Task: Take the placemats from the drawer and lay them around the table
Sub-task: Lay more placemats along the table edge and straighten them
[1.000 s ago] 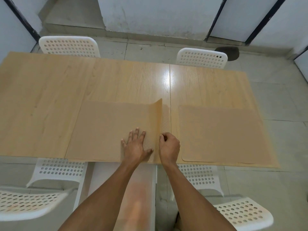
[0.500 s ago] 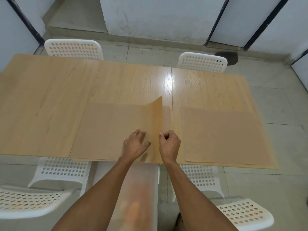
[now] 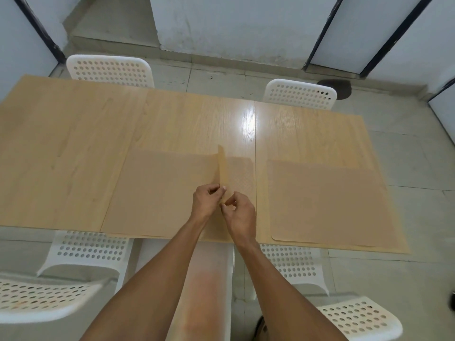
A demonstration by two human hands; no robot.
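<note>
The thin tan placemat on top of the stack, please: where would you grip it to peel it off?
Probably at the raised right edge of the thin tan top placemat, from the right: it already curls upright off the stack, where the left hand and right hand pinch. Its other edges lie flat.

Light wood-grain table (image 3: 73, 148) spans frame centre, seam right of middle, bright glare spot near the seam. White perforated chairs: two at top edge (image 3: 109, 70) (image 3: 300, 93), others along bottom. Grey tiled floor (image 3: 406, 168). Scuffed white wall (image 3: 234, 25) at top, dark-framed panels either side.
</note>
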